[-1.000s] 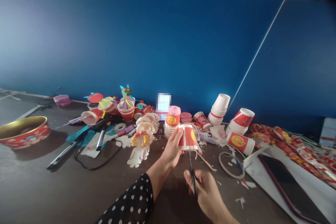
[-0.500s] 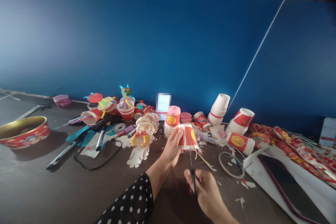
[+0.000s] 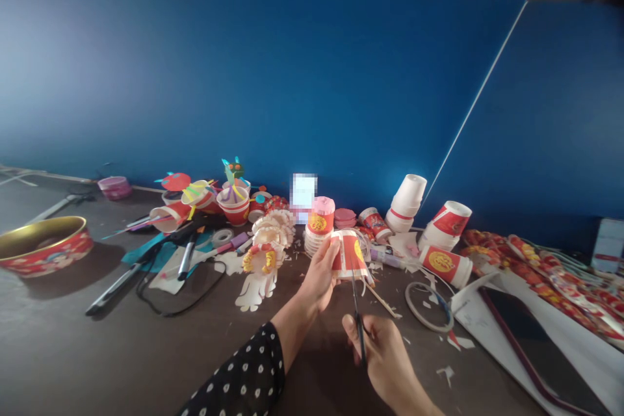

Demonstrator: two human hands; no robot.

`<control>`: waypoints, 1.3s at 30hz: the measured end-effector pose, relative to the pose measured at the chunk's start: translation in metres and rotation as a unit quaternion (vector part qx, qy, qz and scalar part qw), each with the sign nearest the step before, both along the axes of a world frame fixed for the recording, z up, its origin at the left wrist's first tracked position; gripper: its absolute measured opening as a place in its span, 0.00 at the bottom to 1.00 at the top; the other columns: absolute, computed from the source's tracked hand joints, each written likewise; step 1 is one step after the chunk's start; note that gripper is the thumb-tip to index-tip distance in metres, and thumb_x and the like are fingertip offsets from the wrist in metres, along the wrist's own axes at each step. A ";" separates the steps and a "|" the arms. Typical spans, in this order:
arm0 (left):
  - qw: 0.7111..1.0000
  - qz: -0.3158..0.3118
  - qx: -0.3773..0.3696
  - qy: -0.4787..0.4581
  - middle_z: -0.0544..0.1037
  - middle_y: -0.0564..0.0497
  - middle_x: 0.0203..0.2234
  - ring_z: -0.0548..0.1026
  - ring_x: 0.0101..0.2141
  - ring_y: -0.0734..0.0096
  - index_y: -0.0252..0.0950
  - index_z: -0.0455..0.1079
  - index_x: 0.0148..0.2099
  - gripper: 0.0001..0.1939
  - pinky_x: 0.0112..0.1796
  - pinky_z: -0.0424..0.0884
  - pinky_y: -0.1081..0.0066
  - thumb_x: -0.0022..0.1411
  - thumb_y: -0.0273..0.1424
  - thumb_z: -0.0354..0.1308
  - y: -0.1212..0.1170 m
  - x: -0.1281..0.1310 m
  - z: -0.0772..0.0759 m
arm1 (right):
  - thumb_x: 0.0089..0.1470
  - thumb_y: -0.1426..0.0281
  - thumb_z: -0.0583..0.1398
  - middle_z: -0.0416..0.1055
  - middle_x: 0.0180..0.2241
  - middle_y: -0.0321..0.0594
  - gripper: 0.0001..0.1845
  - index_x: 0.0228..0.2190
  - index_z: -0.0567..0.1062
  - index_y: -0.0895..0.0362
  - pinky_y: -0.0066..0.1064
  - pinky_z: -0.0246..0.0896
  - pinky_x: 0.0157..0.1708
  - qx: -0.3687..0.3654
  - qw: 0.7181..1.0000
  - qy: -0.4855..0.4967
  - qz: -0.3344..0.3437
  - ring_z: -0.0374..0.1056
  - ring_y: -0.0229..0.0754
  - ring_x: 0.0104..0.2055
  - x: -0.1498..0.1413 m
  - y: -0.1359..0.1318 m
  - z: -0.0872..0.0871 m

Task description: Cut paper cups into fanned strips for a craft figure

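My left hand [image 3: 320,276] grips a red and white paper cup [image 3: 347,253] by its left side, with a yellow emblem showing on the cup's right. Closed around the handles of black scissors [image 3: 359,322], my right hand [image 3: 383,351] sits lower and to the right. The scissor blades point up and away from me and reach the cup's near rim. Where exactly the tips lie on the paper is hard to make out. Just behind the held cup stands a stack of cups topped by a red one [image 3: 322,214] with a yellow emblem.
Cut white paper petals [image 3: 258,253] lie left of my hands. Further left are a marker [image 3: 188,257], a black cable and a red round tin [image 3: 46,247]. On the right lie a tape ring [image 3: 429,307], paper cups [image 3: 443,266] and a phone [image 3: 543,351] on white paper.
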State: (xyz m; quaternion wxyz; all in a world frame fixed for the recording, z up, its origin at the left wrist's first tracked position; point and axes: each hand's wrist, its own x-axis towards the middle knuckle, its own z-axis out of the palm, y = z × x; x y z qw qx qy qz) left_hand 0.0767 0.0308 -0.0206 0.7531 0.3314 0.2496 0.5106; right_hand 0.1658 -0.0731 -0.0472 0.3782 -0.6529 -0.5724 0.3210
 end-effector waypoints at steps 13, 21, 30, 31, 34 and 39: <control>1.000 -0.002 0.009 -0.008 0.73 0.52 0.30 0.72 0.27 0.72 0.39 0.65 0.41 0.15 0.25 0.67 0.75 0.51 0.39 0.57 0.000 0.000 -0.002 | 0.47 0.49 0.53 0.56 0.10 0.32 0.27 0.12 0.62 0.58 0.24 0.44 0.16 -0.004 1.000 0.022 -0.014 0.54 0.32 0.14 -0.002 0.001 -0.005; 1.000 -0.002 0.010 -0.001 0.73 0.52 0.31 0.72 0.27 0.72 0.39 0.65 0.41 0.16 0.24 0.67 0.73 0.51 0.39 0.57 -0.002 0.000 0.000 | 0.46 0.49 0.53 0.57 0.10 0.32 0.28 0.12 0.63 0.58 0.24 0.45 0.17 -0.003 0.999 0.040 -0.007 0.54 0.32 0.15 -0.002 0.002 -0.006; 0.999 -0.023 0.046 -0.017 0.72 0.52 0.27 0.68 0.23 0.78 0.36 0.66 0.43 0.18 0.23 0.63 0.78 0.52 0.40 0.57 -0.007 0.008 -0.006 | 0.49 0.50 0.52 0.61 0.12 0.33 0.28 0.13 0.64 0.59 0.23 0.48 0.19 0.002 1.000 0.028 -0.012 0.56 0.32 0.17 0.002 0.003 0.001; 0.998 -0.024 0.047 -0.016 0.72 0.52 0.26 0.68 0.22 0.78 0.36 0.66 0.43 0.18 0.23 0.63 0.78 0.52 0.40 0.57 -0.007 0.008 -0.007 | 0.49 0.50 0.52 0.61 0.12 0.34 0.28 0.13 0.64 0.59 0.23 0.48 0.19 0.004 1.000 0.026 -0.012 0.56 0.33 0.17 0.002 0.003 0.002; 0.999 -0.028 0.045 -0.012 0.71 0.53 0.25 0.67 0.22 0.78 0.36 0.66 0.43 0.18 0.23 0.62 0.78 0.52 0.40 0.57 -0.007 0.009 -0.007 | 0.48 0.50 0.52 0.62 0.12 0.34 0.28 0.13 0.65 0.59 0.23 0.48 0.19 0.003 1.000 0.024 -0.012 0.56 0.33 0.17 0.001 0.003 0.004; 0.998 -0.025 0.045 -0.019 0.72 0.53 0.27 0.69 0.24 0.77 0.36 0.66 0.42 0.17 0.25 0.64 0.78 0.52 0.40 0.57 -0.008 0.008 -0.005 | 0.48 0.48 0.51 0.62 0.11 0.35 0.29 0.13 0.65 0.59 0.24 0.49 0.19 0.000 1.000 0.014 -0.023 0.57 0.33 0.16 0.000 0.002 0.005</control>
